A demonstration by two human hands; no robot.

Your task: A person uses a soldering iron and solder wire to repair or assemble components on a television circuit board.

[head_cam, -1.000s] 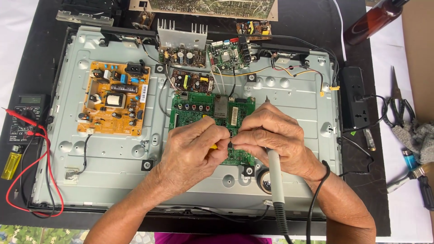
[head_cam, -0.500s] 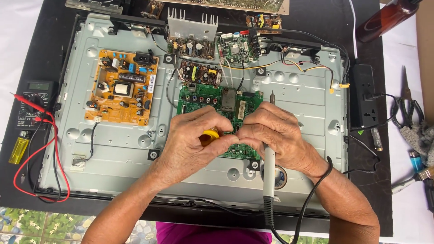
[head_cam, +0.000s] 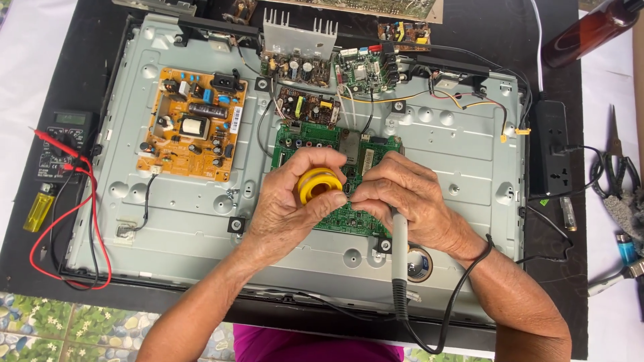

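Soldering iron [head_cam: 400,258] lay clamped in the right hand [head_cam: 409,201], handle pointing to six o'clock. Left hand [head_cam: 295,204], at nine o'clock of it, pinched a yellow spool [head_cam: 318,184] over the green circuit board [head_cam: 315,137]. Farther, at ten o'clock, sat an orange board [head_cam: 194,124].

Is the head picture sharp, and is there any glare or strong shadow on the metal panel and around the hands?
Head view: sharp throughout, parts on the green board readable; light is soft and even, with only faint shadows under the left hand and right hand; the metal panel shows mild sheen, no harsh glare; the yellow spool is crisp; slight wide-angle bending at the edges.
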